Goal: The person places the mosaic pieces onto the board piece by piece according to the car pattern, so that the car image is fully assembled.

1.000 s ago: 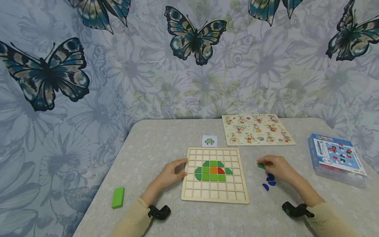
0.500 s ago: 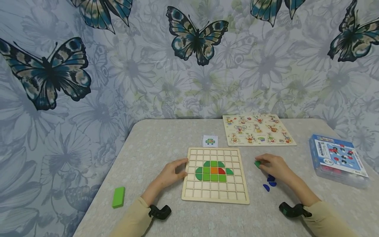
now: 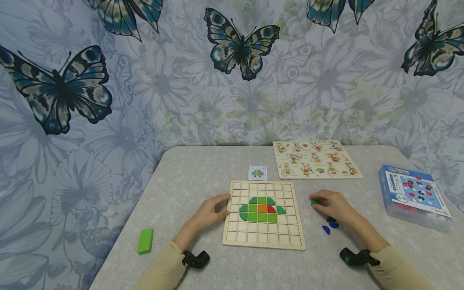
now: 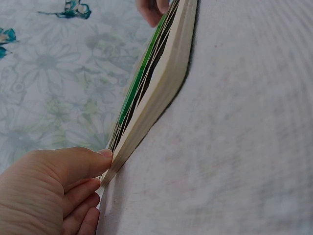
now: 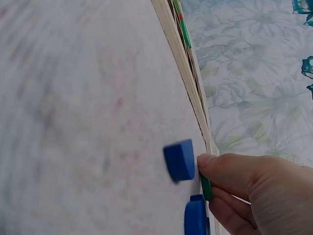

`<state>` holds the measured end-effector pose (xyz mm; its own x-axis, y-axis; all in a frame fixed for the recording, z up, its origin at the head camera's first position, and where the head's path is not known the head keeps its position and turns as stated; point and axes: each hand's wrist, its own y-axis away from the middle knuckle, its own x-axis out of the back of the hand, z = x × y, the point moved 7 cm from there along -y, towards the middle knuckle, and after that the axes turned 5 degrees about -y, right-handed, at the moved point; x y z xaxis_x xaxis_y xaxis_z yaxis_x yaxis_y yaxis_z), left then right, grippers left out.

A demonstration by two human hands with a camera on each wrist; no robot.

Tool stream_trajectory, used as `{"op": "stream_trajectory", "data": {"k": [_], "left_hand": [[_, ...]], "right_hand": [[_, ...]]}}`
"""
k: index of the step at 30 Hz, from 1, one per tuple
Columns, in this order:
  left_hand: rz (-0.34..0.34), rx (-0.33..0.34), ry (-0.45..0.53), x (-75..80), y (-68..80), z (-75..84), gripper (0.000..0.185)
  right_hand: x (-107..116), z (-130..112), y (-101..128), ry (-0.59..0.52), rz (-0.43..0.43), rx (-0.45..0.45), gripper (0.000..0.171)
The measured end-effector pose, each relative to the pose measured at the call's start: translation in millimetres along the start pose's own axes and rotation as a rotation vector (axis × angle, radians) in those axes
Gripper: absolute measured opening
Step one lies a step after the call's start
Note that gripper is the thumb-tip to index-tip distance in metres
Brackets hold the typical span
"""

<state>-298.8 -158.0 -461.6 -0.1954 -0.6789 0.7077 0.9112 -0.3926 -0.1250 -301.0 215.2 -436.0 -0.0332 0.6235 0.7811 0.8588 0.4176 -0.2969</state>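
Observation:
A wooden grid board (image 3: 263, 238) lies mid-table, with light green, dark green, orange and red pieces in its centre cells. Along its left edge rests my left hand (image 3: 206, 212), index finger and thumb spread apart and touching the side. In the left wrist view the thumb (image 4: 80, 164) lies against the board's rim (image 4: 146, 115). To the right of the board, my right hand (image 3: 334, 206) pinches a small dark green piece (image 5: 206, 188) between thumb and fingers. Several blue rounded pieces (image 3: 326, 230) lie on the table just below that hand.
A small pattern card (image 3: 257, 172) lies behind the board. Farther back is a wooden puzzle board with animal pictures (image 3: 315, 158). A blue-lidded plastic box (image 3: 413, 195) stands at the right, and a light green block (image 3: 145, 241) at the left.
My right hand has shifted slightly left with the green piece, which has turned between its fingers. The left hand stays at the board's edge.

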Motion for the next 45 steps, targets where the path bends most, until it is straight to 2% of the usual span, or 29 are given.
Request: {"op": "stream_trajectory", "data": {"k": [4, 7, 13, 17, 23, 27, 32, 37, 45], "left_hand": [[0.000, -0.001, 0.009, -0.3, 0.1, -0.2, 0.056], [0.000, -0.001, 0.012, -0.3, 0.1, -0.5, 0.056], [0.006, 0.005, -0.001, 1.4, -1.2, -0.3, 0.056], [0.008, 0.003, 0.000, 2.6, -2.6, 1.3, 0.057], [0.009, -0.009, 0.015, 2.6, -2.5, 3.5, 0.057], [0.007, 0.000, 0.004, 1.4, -1.8, 1.0, 0.057], [0.012, -0.001, 0.004, 1.5, -1.5, 1.4, 0.056], [0.004, -0.019, 0.014, 0.9, -1.7, 2.6, 0.056], [-0.001, -0.012, 0.011, 0.1, -1.6, 0.9, 0.057]], "right_hand": [[-1.5, -6.7, -2.7, -0.022, -0.013, -0.018, 0.028], [-2.8, -22.5, -6.4, -0.053, -0.032, -0.005, 0.029], [-14.3, -66.5, -15.4, -0.128, -0.090, 0.115, 0.030], [-30.7, -83.5, -17.1, -0.149, -0.128, 0.203, 0.028], [-48.6, -89.5, -15.6, -0.161, -0.154, 0.239, 0.026], [-54.4, -93.8, -14.7, -0.096, -0.181, 0.256, 0.027], [-56.5, -92.7, -14.3, -0.047, -0.188, 0.263, 0.028], [-57.0, -89.7, -13.3, -0.067, -0.169, 0.264, 0.026], [-60.0, -89.2, -13.1, -0.075, -0.159, 0.257, 0.022]]}}
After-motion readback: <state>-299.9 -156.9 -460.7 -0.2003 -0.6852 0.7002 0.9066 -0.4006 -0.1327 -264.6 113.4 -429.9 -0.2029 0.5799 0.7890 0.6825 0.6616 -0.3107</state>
